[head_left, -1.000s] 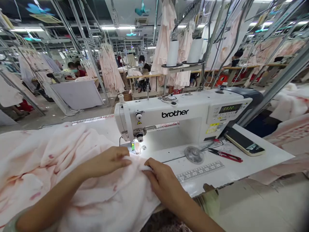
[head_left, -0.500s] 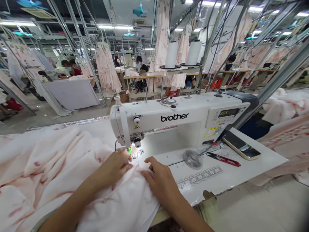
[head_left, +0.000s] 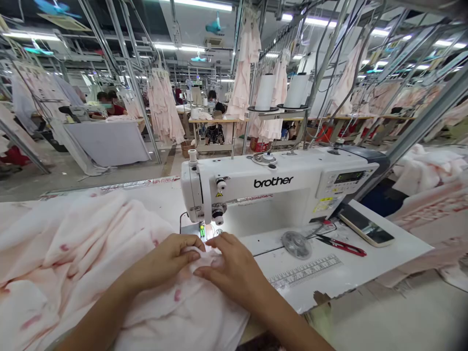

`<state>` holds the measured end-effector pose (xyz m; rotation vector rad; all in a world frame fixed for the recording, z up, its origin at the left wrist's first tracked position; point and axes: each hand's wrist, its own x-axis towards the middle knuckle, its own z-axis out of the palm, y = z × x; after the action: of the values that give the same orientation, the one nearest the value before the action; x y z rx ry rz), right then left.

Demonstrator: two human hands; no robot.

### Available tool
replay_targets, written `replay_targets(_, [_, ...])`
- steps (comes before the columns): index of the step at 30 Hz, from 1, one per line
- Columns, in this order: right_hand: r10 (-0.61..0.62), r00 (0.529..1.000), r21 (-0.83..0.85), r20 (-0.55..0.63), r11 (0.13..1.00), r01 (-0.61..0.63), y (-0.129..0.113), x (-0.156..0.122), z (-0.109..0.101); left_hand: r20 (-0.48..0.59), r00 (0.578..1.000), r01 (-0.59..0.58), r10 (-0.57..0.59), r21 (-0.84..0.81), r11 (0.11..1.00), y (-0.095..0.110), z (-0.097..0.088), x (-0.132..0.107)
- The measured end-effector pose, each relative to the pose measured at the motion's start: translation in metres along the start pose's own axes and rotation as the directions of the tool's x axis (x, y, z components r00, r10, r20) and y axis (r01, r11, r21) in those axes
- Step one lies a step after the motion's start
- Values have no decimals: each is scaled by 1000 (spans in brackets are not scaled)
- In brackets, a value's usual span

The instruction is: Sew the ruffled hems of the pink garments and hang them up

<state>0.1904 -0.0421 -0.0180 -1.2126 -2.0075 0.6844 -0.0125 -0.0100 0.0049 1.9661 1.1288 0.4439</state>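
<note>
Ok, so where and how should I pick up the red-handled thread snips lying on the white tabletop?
I'd make the red handles of the snips the grip, bringing your bare right hand in from the front, nearest you: they lie flat, dark narrow blades pointing left towards the clear round disc, and the pale-edged, black-screened phone sits close behind.

Overhead tube lights (head_left: 204,4) shine cool and bright, and a white glow flares under the sewing machine (head_left: 237,170). Wide-angle distortion stretches the edges; the lower right corner darkens and blurs.
</note>
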Motion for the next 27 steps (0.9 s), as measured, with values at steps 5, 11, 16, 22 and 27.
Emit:
replay_targets(5, [53, 989, 290, 135, 953, -91, 0, 3, -3, 47, 999, 32, -26, -130, 991, -4, -6, -6])
replay_targets(11, [147, 949, 530, 278, 801, -279, 5, -3, -10, 56, 998, 28, -18, -169, 985, -2, -5, -9])
replay_targets(16, [148, 969, 458, 199, 860, -226, 4, -7, -9, 40, 998, -32, 38, -138, 990, 8, 3, -8])
replay_targets(22, [160, 970, 374, 185, 901, -220, 5, -9, -10, 41, 998, -31, 40, -201, 979, 8, 9, -2])
replay_targets(27, [139, 957, 494, 254, 832, -252, 5, -9, -11, 25, 997, -64, 70, -193, 979, 6, 8, -4])
